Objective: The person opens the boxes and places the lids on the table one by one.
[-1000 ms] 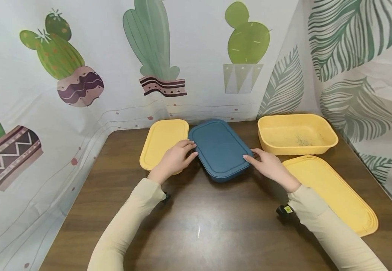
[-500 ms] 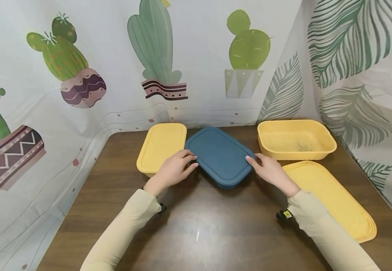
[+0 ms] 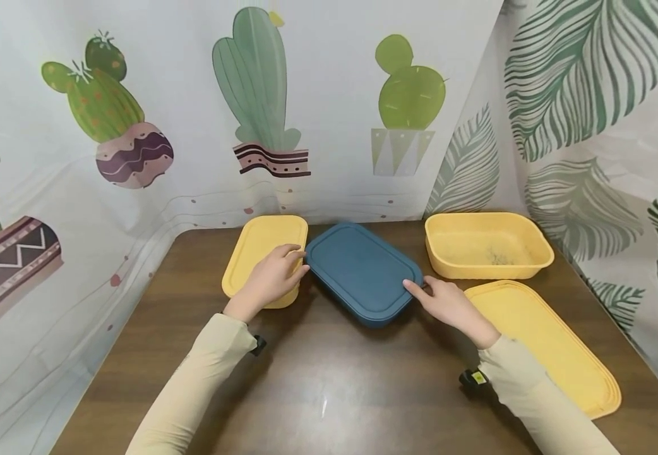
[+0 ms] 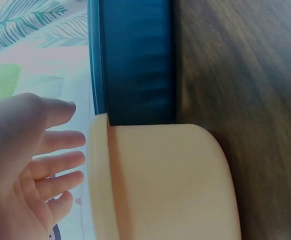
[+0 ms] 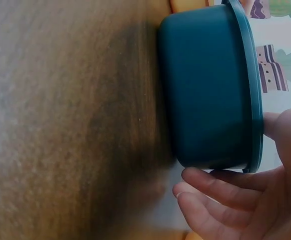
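Note:
In the head view a dark blue lidded food container [image 3: 363,272] stands askew on the table. My right hand [image 3: 448,303] holds its right corner, thumb on the lid's edge; in the right wrist view the fingers [image 5: 220,190] lie against the container's end. My left hand [image 3: 269,275] hovers over the right edge of a yellow lidded container [image 3: 255,246], fingertips near the blue lid's left corner. The left wrist view shows that hand [image 4: 30,160] with loosely spread fingers, holding nothing. There the blue container and the yellow one stand close together; contact is hard to tell.
At the back right stands a yellow container without a lid [image 3: 488,268], some dark specks inside. A large yellow lid [image 3: 545,347] lies before it, partly under my right sleeve. A printed cloth [image 3: 334,189] hangs behind the brown table [image 3: 283,392].
My left hand has drawn left, off the blue container's edge and over the yellow one. The blue container has turned slightly counterclockwise. My right hand keeps its hold. The head view has shifted.

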Tool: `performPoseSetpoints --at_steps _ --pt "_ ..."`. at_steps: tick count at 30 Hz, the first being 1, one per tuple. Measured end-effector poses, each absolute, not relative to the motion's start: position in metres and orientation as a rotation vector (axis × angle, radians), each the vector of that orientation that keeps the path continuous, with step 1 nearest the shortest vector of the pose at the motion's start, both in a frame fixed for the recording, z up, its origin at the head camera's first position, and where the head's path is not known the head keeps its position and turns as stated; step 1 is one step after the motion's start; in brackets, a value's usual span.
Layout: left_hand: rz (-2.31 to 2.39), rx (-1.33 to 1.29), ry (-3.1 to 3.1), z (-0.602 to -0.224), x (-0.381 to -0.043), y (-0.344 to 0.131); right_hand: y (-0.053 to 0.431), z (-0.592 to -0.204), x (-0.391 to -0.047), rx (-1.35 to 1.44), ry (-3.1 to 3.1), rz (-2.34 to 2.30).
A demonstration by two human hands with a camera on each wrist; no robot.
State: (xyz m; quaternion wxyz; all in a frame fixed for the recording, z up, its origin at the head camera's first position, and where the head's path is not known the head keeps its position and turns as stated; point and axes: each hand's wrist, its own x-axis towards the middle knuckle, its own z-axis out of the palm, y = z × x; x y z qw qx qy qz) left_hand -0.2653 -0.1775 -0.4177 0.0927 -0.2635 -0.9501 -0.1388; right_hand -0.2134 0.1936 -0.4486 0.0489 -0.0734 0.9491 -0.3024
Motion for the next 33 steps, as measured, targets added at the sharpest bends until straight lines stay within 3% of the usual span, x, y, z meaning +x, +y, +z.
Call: performPoseSetpoints --at_steps 33 --pt "-0.367 -0.893 -2.683 -0.433 -0.244 -0.175 0.196 -0.456 -0.24 -0.213 2.722 -1.333"
